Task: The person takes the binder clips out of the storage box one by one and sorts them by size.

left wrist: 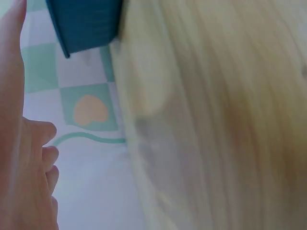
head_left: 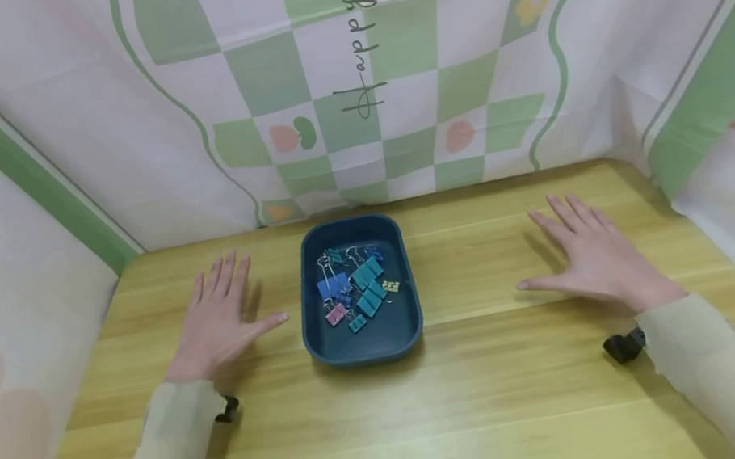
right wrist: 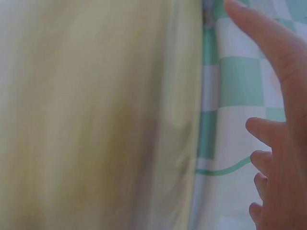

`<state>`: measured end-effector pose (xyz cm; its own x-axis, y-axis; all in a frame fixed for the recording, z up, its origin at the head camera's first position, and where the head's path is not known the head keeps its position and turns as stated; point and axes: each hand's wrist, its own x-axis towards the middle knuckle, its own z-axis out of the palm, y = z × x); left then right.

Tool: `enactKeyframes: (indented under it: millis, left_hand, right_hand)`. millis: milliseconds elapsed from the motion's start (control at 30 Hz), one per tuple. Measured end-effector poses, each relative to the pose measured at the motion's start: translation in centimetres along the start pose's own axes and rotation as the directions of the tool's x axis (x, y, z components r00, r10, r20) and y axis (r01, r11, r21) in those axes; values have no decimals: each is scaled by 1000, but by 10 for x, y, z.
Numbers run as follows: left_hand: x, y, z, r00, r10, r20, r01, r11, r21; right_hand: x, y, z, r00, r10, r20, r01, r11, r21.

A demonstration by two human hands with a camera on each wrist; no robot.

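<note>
Fingers (head_left: 225, 275) (both hands flat) flank tray (head_left: 310, 268) of clips (head_left: 357, 287).

Hands: two are lying flat on the table, the left hand (head_left: 220, 317) and the right hand (head_left: 589, 252).
Trays: one dark blue tray (head_left: 328, 343) is sitting between them.
Binder clips: a heap of binder clips (head_left: 356, 289) is lying in it, roughly nine, overlapping; exact count unclear.
Tables: one wooden table (head_left: 500, 395).

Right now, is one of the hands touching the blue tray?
No, the left hand and right hand rest flat on the table, apart from the tray.
</note>
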<state>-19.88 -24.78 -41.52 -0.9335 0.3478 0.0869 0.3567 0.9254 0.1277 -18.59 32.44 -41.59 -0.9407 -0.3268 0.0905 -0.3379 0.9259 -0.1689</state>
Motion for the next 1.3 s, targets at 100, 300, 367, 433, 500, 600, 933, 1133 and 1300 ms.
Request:
enactKeyframes:
  millis: [100,300,367,433,500,600,933,1133,1300]
  left_hand:
    - [0,6,-4,1000,10,-20,-10,1000,-5]
    - [-2,30,-10,998,53,-33,-54,998,-21]
    - [-3,38,-10,997,67,-31,-68,997,-24]
    - [-4,46,-9,996,82,-26,-83,996,-25]
    - [-5,55,-7,995,99,-19,-100,995,-30]
    - [-6,66,-2,992,122,-7,-122,992,-37]
    - [-10,89,13,993,115,32,-113,991,-68]
    - [-11,93,16,994,98,49,-93,992,-86]
    - [-10,94,17,994,97,40,-94,992,-85]
  right_hand:
    - [5,-5,-5,999,-28,-40,29,999,27]
    - [17,-29,-20,994,-86,-73,93,991,101]
    - [21,-39,-27,992,-97,-81,107,985,135]
    - [25,-50,-33,990,-106,-90,120,979,165]
    - [29,-60,-38,986,-124,-109,143,972,187]
    - [34,-75,-44,977,-163,-138,191,957,218]
    - [57,-129,-45,932,-331,-146,361,885,295]
    - [75,-159,-29,909,-414,-37,407,869,280]
    - [90,-176,-11,903,-425,56,400,883,246]
